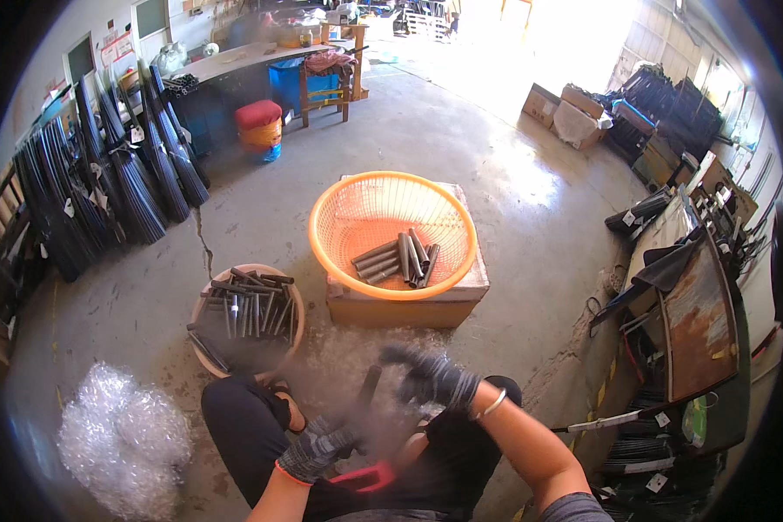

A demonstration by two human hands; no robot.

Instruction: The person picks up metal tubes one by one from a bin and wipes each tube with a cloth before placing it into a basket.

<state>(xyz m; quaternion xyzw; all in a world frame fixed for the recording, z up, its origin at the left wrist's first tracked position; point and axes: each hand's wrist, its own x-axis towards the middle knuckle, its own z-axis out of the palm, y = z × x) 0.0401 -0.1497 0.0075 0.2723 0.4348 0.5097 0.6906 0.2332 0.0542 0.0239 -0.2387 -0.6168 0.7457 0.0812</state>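
My left hand (322,445), in a grey knit glove with an orange cuff edge, is closed around the lower end of a short dark tube (370,384) that stands tilted up from it. A blurred smear hides part of its fingers. To the right of the tube, my right hand (439,380) hangs in a dark grey glove, apart from the tube, fingers stretched to the left and nothing visible in them. A red object (365,478) of unclear kind lies at my lap. Ahead, an orange plastic basket (322,252) holds several similar tubes (416,258).
Under the basket is a cardboard box (400,313). A round tub (297,326) full of dark tubes sits left of it. Clear plastic wrap (122,444) is heaped at lower left. Long dark strips (130,174) lean on the left wall; a rusty panel (698,322) stands at right.
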